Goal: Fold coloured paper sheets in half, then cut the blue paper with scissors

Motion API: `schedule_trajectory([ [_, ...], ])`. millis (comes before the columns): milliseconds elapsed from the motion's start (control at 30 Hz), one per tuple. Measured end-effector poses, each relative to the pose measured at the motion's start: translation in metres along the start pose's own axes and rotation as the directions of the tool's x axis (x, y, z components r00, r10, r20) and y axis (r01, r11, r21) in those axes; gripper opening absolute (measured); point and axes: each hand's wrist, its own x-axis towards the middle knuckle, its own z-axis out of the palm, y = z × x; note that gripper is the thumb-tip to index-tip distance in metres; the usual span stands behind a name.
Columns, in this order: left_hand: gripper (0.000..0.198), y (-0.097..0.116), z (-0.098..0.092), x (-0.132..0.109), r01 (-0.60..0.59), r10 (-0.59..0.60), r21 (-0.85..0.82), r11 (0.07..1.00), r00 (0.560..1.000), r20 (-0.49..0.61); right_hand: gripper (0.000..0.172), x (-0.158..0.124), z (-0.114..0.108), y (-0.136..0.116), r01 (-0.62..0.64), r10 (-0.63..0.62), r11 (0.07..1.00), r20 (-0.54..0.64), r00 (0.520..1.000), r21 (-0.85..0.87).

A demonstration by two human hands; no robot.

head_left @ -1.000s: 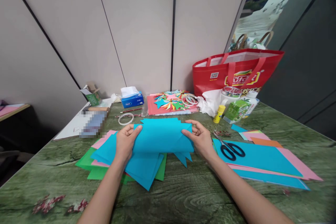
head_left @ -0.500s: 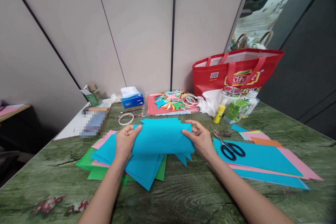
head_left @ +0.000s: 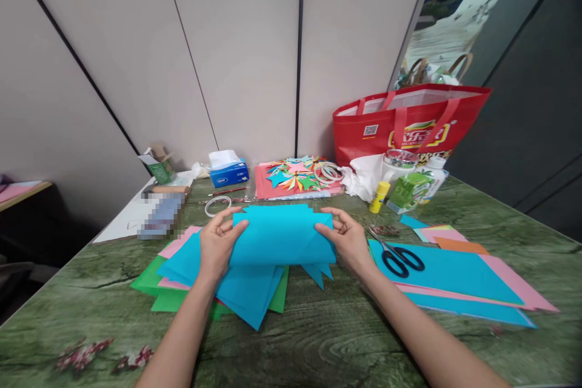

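Note:
A blue sheet of paper (head_left: 280,239), bent over into a wide strip, is held up between both hands above the table. My left hand (head_left: 218,245) pinches its left end, thumb in front and fingers behind. At the right end my right hand (head_left: 348,239) grips it the same way. More blue paper (head_left: 282,208) with pointed edges shows behind the strip, and blue points (head_left: 321,276) stick out below it. Under my left hand lies a stack of blue sheets (head_left: 257,297), with green paper (head_left: 152,279) and pink paper beneath.
Black-handled scissors (head_left: 402,259) rest on blue and pink paper (head_left: 464,270) at the right. Behind stand a glue stick (head_left: 379,197), a green carton (head_left: 411,192), a red bag (head_left: 409,124) and a tissue box (head_left: 228,173). A tape roll (head_left: 218,206) lies behind my left hand.
The fingers of my left hand have shifted slightly on the paper's left end. The blue sheet stays in nearly the same place, and my right hand has barely moved.

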Motion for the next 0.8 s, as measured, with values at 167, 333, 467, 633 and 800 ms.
schedule_trajectory([
  [167, 0.047, -0.0018, -0.0010, 0.0002, -0.074, 0.079, 0.118, 0.990, 0.996, -0.042, 0.050, 0.0002, 0.0001, -0.0003, -0.021, 0.020, 1.000, 0.006, 1.000, 0.017],
  [333, 0.039, -0.0019, -0.0012, 0.0007, -0.054, 0.057, 0.115, 0.992, 0.998, -0.025, 0.049, 0.0005, -0.0002, -0.0007, -0.021, 0.021, 1.000, 0.007, 1.000, 0.018],
  [467, 0.036, -0.0016, -0.0023, 0.0014, -0.045, 0.046, 0.128, 0.991, 0.999, -0.003, 0.049, 0.0005, -0.0004, -0.0005, -0.020, 0.020, 1.000, 0.011, 1.000, 0.019],
  [633, 0.037, -0.0002, -0.0027, 0.0011, -0.050, 0.049, 0.138, 0.989, 0.999, 0.012, 0.050, -0.0002, 0.0001, -0.0015, -0.017, 0.017, 1.000, 0.008, 1.000, 0.006],
  [800, 0.034, 0.0015, -0.0013, -0.0003, -0.063, 0.060, 0.120, 0.991, 0.998, 0.030, 0.051, 0.0001, -0.0003, -0.0015, -0.012, 0.012, 1.000, 0.012, 1.000, 0.000],
])
